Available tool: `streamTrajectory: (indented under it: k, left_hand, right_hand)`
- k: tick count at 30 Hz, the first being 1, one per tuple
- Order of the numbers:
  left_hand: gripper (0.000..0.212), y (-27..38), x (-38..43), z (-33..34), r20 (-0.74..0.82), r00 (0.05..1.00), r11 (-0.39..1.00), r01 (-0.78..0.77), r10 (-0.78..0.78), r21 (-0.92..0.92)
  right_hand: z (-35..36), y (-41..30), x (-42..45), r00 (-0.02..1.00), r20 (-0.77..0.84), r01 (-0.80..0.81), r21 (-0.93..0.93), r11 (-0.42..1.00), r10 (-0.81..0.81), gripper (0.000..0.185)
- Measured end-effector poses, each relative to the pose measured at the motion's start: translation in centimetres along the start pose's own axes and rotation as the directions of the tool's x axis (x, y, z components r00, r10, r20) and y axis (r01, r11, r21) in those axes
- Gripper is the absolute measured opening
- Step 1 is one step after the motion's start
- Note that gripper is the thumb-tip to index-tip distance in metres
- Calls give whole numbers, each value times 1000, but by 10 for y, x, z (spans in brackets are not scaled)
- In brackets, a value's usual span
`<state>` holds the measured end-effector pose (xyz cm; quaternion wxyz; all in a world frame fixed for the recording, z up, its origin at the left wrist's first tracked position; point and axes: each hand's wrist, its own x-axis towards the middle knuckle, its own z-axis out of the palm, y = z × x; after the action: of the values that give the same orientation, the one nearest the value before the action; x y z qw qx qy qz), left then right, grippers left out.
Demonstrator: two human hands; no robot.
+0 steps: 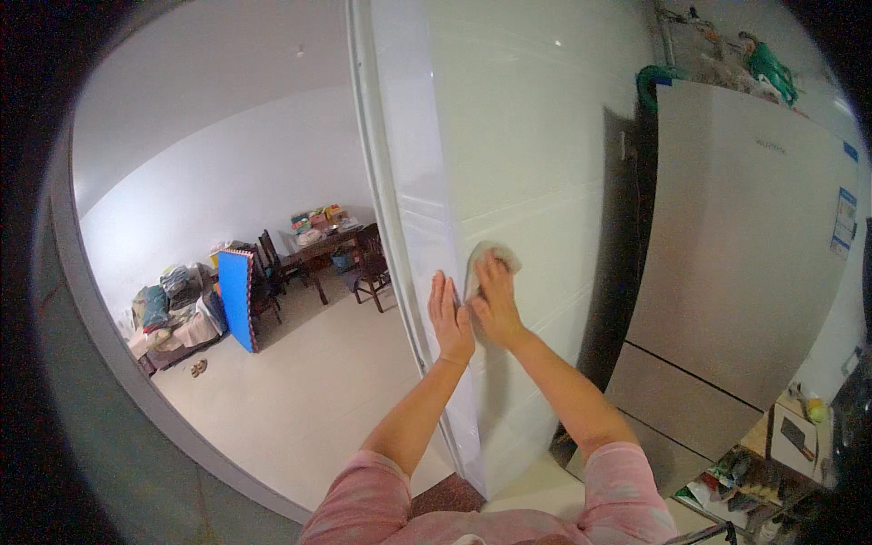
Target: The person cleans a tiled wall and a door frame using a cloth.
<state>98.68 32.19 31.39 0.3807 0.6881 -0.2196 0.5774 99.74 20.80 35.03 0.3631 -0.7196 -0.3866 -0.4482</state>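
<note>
My right hand (499,300) presses a pale cloth (482,255) against a light tiled wall (531,157), its fingers spread over the cloth. Just to the left, my left hand (451,320) lies flat on the white edge strip (415,170) at the wall's corner, with nothing seen in it. Its fingers point up and lie close beside one another. The two hands are side by side, nearly touching. Part of the cloth is hidden under my right hand.
A doorway frame (378,157) stands left of the wall; beyond it are a blue foam mat (236,300), a table (327,242), chairs (371,266) and a cluttered sofa (184,327). On the right stands a refrigerator (736,238), with a cleaver (797,437) on a board near its base.
</note>
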Motion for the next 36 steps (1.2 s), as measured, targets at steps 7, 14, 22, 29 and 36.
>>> streamTrajectory:
  k: [7, 14, 22, 29, 36]
  left_hand:
    - [47, -2, -1, -15, 84, 996, 994, -1, -8, 105]
    - [50, 11, 2, -21, 162, 986, 992, 31, -51, 120]
    - [42, -21, -44, -56, 234, 917, 946, 306, -324, 109]
    - [39, -48, -101, -73, 242, 836, 864, 437, -492, 250]
    - [39, -54, -118, -75, 261, 828, 861, 431, -497, 271]
  right_hand:
    - [-27, -41, 118, 961, -85, 243, -202, 949, -264, 51]
    - [-42, -62, 208, 807, 70, 454, -710, 539, -587, 22]
    - [10, -48, 110, 803, 504, 592, -619, 516, -318, 24]
    - [45, -35, -4, 792, 585, 533, -526, 663, -174, 32]
    - [19, -47, -67, 855, 381, 461, -251, 851, -351, 21]
